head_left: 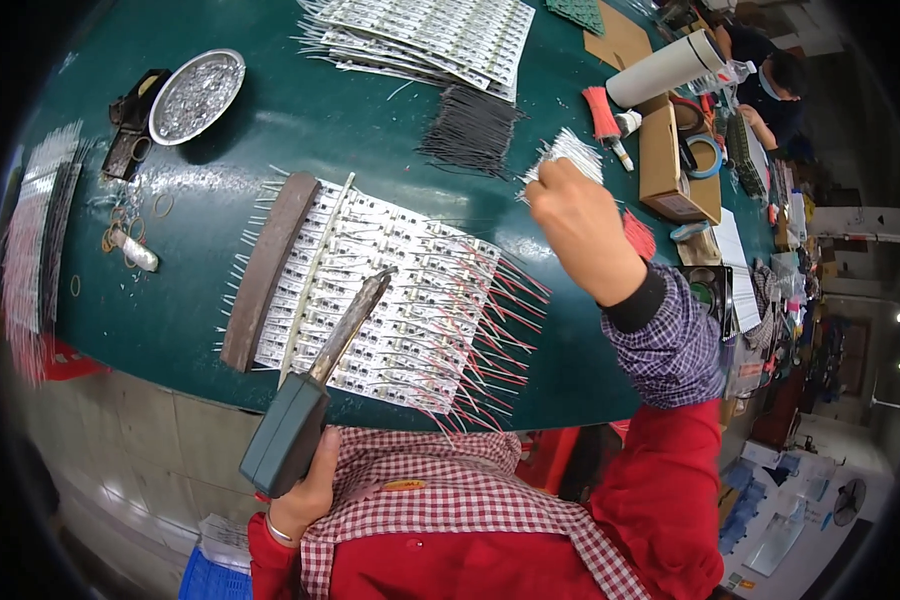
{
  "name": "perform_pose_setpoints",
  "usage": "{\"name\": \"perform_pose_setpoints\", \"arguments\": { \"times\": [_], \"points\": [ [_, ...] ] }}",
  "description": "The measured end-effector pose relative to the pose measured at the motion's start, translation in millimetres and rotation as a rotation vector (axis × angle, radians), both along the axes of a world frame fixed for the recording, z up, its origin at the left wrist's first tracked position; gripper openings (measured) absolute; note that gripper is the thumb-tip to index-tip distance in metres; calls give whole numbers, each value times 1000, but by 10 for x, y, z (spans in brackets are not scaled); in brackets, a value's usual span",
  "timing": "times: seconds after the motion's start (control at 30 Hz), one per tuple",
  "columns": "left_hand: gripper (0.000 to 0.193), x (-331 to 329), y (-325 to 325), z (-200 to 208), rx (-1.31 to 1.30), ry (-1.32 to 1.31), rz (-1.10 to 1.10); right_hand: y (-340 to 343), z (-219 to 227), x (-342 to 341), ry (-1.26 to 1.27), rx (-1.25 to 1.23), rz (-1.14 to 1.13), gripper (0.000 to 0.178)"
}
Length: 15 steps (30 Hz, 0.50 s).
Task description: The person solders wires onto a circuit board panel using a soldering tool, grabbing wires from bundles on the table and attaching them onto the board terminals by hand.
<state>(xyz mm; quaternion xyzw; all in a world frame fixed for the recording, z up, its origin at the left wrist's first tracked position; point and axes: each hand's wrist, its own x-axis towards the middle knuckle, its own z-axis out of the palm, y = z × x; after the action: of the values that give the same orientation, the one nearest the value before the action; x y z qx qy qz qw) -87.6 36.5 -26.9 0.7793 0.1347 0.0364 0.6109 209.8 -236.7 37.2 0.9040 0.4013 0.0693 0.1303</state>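
Observation:
My left hand (310,495) is wrapped round the dark green handle of a soldering gun (288,430). Its long metal tip slants up over a white circuit board panel (370,300) with rows of small parts and thin wires. Red and white wires (505,330) stick out past the panel's right edge. Across the panel's left side lies a brown bar (273,270). My right hand (575,215), fingers curled closed, is at the near edge of a bundle of white wires (575,152). Its fingertips are partly hidden, so what they pinch cannot be made out.
Black wires (470,130) lie beyond the panel, near stacked boards (440,40). A bowl of metal bits (200,95) stands far left; wired boards (40,240) lie at the left edge. A white flask (665,70) and cardboard box (665,165) are at right. Another person (770,80) sits beyond.

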Motion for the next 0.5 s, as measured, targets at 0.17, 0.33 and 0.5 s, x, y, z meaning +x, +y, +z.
{"name": "perform_pose_setpoints", "arguments": {
  "times": [0.17,0.33,0.5],
  "points": [
    [37,72,-15,58,141,-116,-29,296,-158,18,57,-194,49,5],
    [38,164,44,105,200,-180,-24,277,-109,-19,65,-80,33,7],
    [36,377,93,178,30,-27,3,410,-279,-227,168,517,14,20]
  ]
}}
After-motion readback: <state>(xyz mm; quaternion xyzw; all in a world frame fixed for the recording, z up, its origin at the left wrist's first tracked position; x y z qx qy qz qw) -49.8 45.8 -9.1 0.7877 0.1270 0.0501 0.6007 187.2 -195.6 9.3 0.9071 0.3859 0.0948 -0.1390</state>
